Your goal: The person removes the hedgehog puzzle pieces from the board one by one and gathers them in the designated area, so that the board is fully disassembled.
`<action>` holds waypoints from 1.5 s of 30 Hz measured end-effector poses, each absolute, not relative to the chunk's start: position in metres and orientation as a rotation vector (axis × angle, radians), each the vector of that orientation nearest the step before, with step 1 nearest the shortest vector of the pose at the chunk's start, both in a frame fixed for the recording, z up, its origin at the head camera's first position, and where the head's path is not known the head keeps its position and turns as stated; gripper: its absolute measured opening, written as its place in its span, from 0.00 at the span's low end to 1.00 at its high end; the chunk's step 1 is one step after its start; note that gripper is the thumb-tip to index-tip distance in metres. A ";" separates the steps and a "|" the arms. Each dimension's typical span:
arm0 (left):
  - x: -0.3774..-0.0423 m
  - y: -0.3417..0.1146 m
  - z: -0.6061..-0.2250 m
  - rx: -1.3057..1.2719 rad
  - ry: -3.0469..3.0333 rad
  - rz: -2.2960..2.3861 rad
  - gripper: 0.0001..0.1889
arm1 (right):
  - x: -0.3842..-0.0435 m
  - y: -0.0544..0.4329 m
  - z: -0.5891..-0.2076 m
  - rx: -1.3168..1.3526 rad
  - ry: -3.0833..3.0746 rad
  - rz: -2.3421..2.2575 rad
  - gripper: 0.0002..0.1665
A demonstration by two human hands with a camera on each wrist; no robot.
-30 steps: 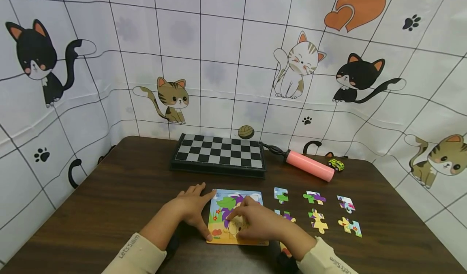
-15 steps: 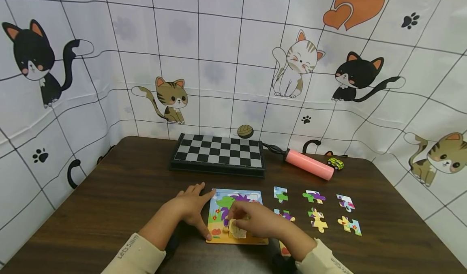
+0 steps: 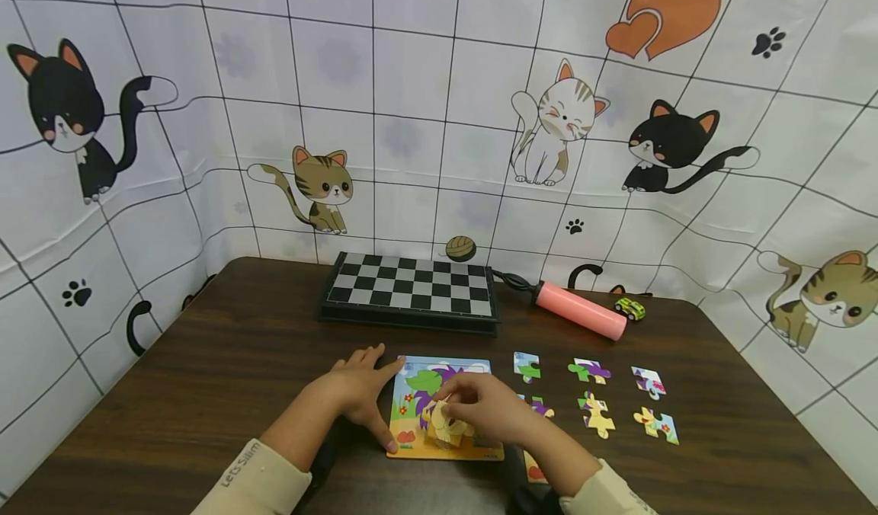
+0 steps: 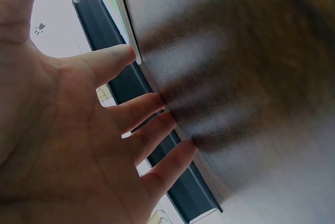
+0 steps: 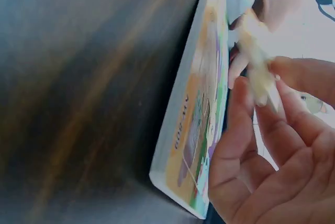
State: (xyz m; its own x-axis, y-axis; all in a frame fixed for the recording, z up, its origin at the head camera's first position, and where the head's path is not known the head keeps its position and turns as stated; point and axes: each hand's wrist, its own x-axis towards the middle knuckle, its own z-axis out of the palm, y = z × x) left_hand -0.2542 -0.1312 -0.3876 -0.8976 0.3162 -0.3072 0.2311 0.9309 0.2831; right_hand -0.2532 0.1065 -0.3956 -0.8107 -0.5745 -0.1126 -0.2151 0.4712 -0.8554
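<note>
A colourful picture puzzle board (image 3: 411, 385) lies on the brown table. My left hand (image 3: 357, 389) spreads along its left edge, with the thumb at the near corner and the index finger at the far corner. In the left wrist view, the fingers (image 4: 152, 132) are extended close to the tabletop. My right hand (image 3: 490, 408) pinches a pale yellow puzzle piece (image 5: 256, 62) between thumb and fingers. That piece is tilted up over the lower middle of the board and blurred in the right wrist view. Several loose puzzle pieces (image 3: 597, 414) lie to the right.
Behind the board sits a black-and-white checkered chessboard box (image 3: 414, 286). To its right are a pink cylinder (image 3: 581, 311) with a black looped end and a small green toy car (image 3: 629, 309). A cat-patterned sheet (image 3: 411, 119) hangs behind the table.
The right hand has lifted the yellow puzzle piece from the board's surface and turned it up between its fingers. My left hand stays at the left edge.
</note>
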 end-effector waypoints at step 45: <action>-0.255 -0.128 -0.386 0.401 2.736 0.357 0.63 | -0.210 0.272 -0.390 -0.212 2.971 -0.730 0.13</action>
